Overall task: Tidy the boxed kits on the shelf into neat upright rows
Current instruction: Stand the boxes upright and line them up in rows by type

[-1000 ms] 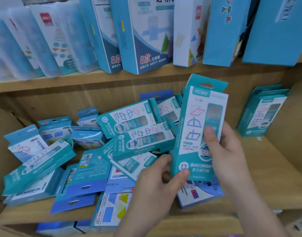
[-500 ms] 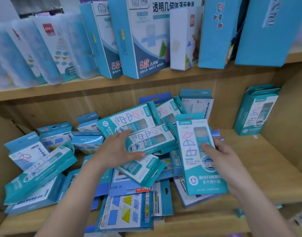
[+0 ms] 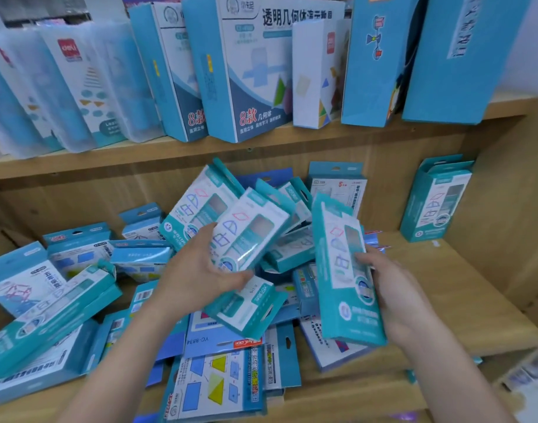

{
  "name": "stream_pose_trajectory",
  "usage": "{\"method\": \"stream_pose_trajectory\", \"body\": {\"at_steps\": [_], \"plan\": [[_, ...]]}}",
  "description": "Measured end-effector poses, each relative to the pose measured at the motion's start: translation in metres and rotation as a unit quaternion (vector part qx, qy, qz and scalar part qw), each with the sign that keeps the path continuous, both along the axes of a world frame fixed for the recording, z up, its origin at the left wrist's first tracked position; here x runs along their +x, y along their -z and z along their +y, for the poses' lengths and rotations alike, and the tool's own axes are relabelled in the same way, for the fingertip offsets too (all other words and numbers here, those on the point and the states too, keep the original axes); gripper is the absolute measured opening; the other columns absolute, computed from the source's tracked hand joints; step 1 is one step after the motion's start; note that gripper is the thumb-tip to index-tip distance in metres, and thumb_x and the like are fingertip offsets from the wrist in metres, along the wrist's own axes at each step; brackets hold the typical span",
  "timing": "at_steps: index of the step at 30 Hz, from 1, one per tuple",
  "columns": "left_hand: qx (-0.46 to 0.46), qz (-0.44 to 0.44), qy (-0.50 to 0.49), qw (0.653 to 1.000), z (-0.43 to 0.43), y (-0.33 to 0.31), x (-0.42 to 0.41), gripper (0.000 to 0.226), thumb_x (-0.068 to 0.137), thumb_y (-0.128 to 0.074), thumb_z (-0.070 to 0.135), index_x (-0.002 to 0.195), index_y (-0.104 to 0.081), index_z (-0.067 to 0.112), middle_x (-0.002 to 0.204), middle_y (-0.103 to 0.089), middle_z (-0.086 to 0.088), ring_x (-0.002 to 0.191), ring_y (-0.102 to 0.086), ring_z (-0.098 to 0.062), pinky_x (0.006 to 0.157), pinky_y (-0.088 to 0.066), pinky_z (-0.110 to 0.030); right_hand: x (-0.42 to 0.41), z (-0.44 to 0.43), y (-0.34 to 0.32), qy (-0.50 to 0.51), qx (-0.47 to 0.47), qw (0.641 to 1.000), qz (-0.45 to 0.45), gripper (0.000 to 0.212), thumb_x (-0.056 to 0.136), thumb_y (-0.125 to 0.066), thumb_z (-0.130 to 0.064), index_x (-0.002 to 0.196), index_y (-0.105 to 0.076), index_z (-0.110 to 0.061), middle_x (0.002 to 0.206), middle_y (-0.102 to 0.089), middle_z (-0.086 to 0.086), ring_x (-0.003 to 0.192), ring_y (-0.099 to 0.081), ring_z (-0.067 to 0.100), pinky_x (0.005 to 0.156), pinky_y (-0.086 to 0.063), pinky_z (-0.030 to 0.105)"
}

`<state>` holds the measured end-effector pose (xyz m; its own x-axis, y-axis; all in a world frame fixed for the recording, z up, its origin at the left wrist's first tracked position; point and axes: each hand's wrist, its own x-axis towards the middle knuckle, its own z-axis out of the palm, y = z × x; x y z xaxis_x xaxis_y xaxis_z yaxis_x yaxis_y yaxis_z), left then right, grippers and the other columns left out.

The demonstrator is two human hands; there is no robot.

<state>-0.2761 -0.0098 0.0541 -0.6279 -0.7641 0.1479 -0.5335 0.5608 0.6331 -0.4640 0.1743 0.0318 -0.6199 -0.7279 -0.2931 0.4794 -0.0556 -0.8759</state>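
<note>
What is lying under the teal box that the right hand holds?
Under the teal box in the right hand, a flat white pack with coloured shapes lies on the wooden shelf. Only its lower edge shows; the box covers the rest.

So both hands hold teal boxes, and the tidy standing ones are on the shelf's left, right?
No: the head view shows the upright boxes at the right end of the lower shelf. The left hand and right hand hold teal boxes.
</note>
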Motion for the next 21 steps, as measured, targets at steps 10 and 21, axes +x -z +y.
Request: {"method": "stream_pose_trajectory", "body": {"at_steps": [10,21], "plan": [[0.209,0.189,0.042,0.959,0.003,0.002,-0.007,0.054,0.067,-0.083,0.034,0.108,-0.048,0.035,0.104,-0.067,0.009,0.087,-0.066,-0.003,0.074,-0.054,-0.026,0.021,-0.023,-0.015,-0.033,-0.085,0.994,-0.057,0.059,0.070,-0.069,-0.058,0.115,-0.059,-0.021,0.080,-0.073,-0.004,0.065,-0.070,0.011,0.051,-0.055,0.027],[0.393,0.319,0.207,0.837,0.058,-0.021,-0.023,0.095,0.042,-0.087,0.032,0.127,-0.048,0.014,0.113,-0.068,-0.013,0.102,-0.066,-0.032,0.083,-0.054,-0.042,0.043,-0.030,-0.037,-0.053,-0.035,0.951,0.304,0.067,0.054,-0.074,-0.053,0.116,-0.054,-0.036,0.107,-0.070,-0.009,0.097,-0.068,0.012,0.089,-0.053,0.044]]}}
